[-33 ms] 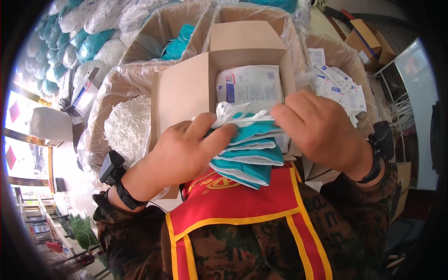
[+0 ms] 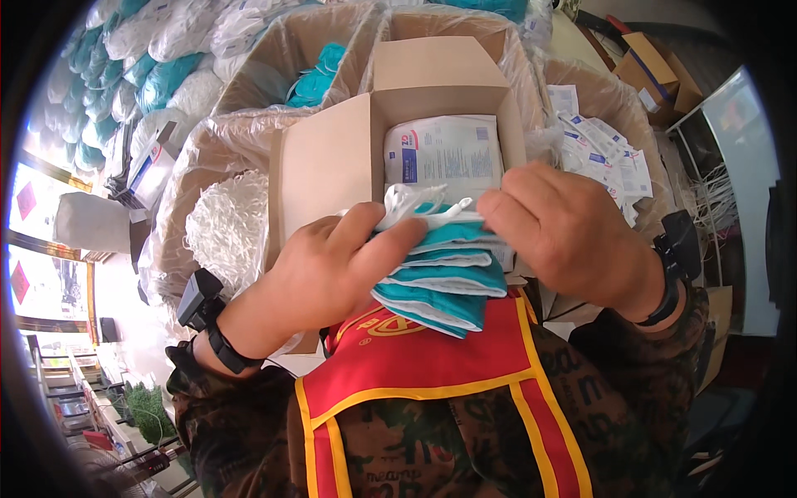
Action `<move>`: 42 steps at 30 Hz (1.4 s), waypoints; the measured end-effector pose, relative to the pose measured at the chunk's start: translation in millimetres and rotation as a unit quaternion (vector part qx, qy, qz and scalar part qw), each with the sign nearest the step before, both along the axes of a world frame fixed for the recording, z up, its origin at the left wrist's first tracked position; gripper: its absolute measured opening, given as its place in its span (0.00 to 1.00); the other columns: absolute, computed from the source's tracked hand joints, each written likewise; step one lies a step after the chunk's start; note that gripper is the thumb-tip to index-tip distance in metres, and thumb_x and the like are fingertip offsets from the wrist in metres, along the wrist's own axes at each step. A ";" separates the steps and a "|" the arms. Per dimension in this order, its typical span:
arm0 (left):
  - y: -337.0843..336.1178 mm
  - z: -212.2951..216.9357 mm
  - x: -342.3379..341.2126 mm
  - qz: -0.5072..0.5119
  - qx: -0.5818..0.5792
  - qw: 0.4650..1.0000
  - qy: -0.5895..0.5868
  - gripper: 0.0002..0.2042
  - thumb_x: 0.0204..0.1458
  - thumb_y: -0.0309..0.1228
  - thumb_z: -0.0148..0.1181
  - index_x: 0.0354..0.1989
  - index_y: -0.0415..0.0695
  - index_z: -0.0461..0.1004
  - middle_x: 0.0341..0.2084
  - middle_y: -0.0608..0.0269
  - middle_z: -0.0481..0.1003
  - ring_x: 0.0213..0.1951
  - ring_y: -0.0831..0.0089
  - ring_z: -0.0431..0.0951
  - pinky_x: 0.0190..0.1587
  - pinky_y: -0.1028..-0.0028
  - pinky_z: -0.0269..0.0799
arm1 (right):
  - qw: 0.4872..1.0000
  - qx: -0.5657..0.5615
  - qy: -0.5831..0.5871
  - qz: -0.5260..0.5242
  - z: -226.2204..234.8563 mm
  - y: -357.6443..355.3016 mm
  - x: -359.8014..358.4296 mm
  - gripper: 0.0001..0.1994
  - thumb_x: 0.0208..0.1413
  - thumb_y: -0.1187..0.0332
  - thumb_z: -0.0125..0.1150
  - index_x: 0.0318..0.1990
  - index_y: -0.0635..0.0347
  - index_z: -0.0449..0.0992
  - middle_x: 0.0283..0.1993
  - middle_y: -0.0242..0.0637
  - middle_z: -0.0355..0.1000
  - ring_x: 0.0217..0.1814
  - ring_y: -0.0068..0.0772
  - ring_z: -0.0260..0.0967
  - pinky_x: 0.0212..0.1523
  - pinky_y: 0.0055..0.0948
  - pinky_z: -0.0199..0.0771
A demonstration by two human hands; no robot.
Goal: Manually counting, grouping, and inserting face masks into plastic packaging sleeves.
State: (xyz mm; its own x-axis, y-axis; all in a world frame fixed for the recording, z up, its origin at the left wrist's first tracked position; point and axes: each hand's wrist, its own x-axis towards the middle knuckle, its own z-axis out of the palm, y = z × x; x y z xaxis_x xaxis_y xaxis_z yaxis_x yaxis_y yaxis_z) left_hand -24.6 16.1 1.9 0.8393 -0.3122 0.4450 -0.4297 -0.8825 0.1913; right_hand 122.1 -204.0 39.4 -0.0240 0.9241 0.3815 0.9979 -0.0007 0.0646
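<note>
In front of my chest is a stack of folded teal fabric pieces [image 2: 444,259] with white lining, fanned out at the lower right. White cords [image 2: 407,199] bunch along its top edge, one ending in a small loop. My left hand [image 2: 340,257] grips the stack's upper left, thumb and index finger pressed on the cords. My right hand [image 2: 556,220] is closed in a pinch at the upper right end of the white band; its fingertips partly hide what they hold. Behind the hands stands an open cardboard box [image 2: 324,178] with white printed packets [image 2: 448,149] inside.
Plastic-lined cartons surround the box. One holds white cords [image 2: 228,220], another a teal bundle [image 2: 315,76], a third loose white packets [image 2: 610,153]. Bagged teal and white goods [image 2: 166,79] are piled at the far left. A brown carton [image 2: 660,70] stands at the far right.
The cord's looped end now shows just left of my right fingertips, where it ran straight toward them before. The right hand has shifted very slightly left; the left hand barely moves.
</note>
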 end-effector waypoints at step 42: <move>63.7 -2.0 -30.6 0.118 0.165 0.979 0.031 0.28 0.35 0.31 0.66 0.52 0.52 0.73 0.27 0.63 0.66 0.23 0.65 0.75 0.25 0.69 0.74 | 0.699 0.000 0.674 -0.240 -8.3 -103.9 38.8 0.07 0.61 0.68 0.49 0.35 0.60 0.71 0.26 0.29 0.68 0.23 0.15 0.64 0.21 0.14 0.65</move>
